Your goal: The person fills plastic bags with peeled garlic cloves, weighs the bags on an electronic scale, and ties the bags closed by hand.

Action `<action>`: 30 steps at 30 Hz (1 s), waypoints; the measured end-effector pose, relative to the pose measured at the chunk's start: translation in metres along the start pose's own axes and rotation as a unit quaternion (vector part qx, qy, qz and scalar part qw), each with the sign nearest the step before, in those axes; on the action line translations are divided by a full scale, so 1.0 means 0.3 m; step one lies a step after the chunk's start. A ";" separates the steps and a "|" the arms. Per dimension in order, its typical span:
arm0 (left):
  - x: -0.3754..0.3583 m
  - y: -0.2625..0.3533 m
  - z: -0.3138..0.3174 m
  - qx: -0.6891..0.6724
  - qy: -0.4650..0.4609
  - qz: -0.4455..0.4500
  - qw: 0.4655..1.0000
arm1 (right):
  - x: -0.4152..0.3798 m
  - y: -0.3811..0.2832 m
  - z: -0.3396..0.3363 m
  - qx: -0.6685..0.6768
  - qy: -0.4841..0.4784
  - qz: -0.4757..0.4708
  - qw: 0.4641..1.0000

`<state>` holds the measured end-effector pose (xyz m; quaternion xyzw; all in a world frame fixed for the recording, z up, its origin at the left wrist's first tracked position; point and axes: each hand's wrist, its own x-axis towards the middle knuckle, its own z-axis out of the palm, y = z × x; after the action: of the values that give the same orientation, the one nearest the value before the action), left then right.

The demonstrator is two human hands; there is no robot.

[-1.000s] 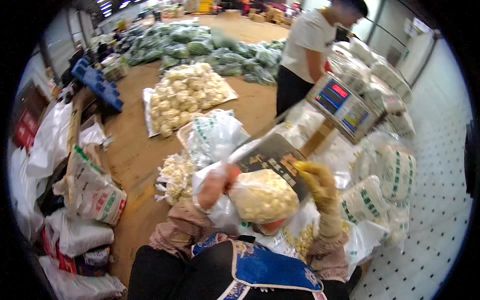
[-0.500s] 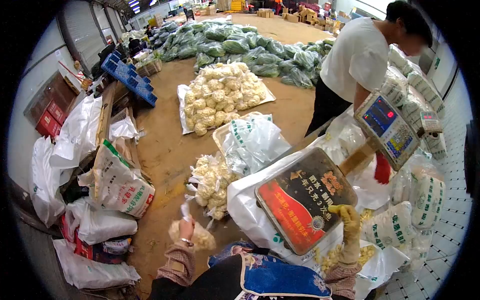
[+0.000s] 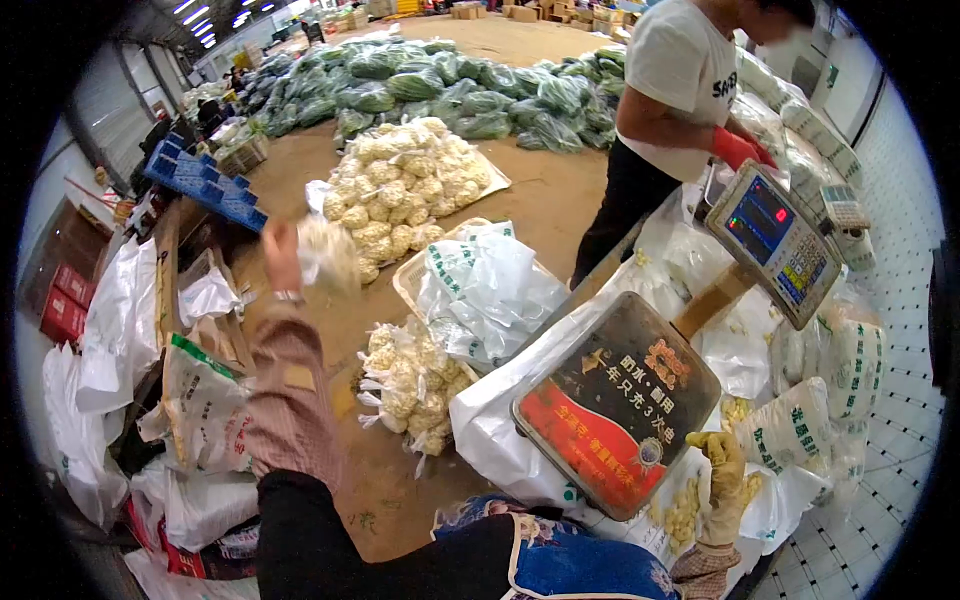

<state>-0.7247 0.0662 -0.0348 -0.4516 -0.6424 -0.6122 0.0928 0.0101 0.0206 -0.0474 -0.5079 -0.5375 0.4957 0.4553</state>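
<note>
My left hand (image 3: 281,258), bare and smeared by motion, is raised at the end of my outstretched arm. Beside its fingers hangs a blurred clear bag of peeled garlic cloves (image 3: 332,256), which it seems to grip by the neck. Behind that bag is a heap of similar garlic bags (image 3: 400,190) on the floor. My right hand (image 3: 722,478), in a yellowish glove, is near the right corner of the scale platform (image 3: 620,400). Its fingers are loosely bent and apart, with nothing visible in them. Loose garlic cloves (image 3: 680,515) lie on white plastic beneath it.
The scale display (image 3: 772,235) stands at right. Behind it a co-worker in a white shirt (image 3: 675,70) bends over, wearing red gloves (image 3: 738,148). A crate with white bags (image 3: 490,290), more garlic bags (image 3: 410,385) and a blue pallet (image 3: 205,185) stand around. Green bagged produce (image 3: 410,85) lies behind.
My left hand has swung up, forward and left with the garlic bag. My right hand has slipped off the platform's edge, slightly right and down. The co-worker's red gloves have risen into view.
</note>
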 end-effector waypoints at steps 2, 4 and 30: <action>0.094 0.314 0.106 -0.078 0.059 0.025 0.995 | -0.048 -0.022 0.024 -0.020 0.022 0.032 0.999; 0.026 0.366 0.180 -0.062 0.021 -0.012 0.998 | -0.091 -0.072 0.057 -0.038 0.040 0.056 0.997; -0.946 1.110 0.360 -0.239 -0.321 -0.182 0.898 | -0.362 -0.051 -0.457 0.010 0.167 -0.069 0.983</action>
<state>-0.2837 -0.0248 -0.0167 -0.5073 -0.5425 -0.5753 -0.3424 0.1522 -0.0780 -0.0178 -0.5406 -0.4829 0.3765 0.5769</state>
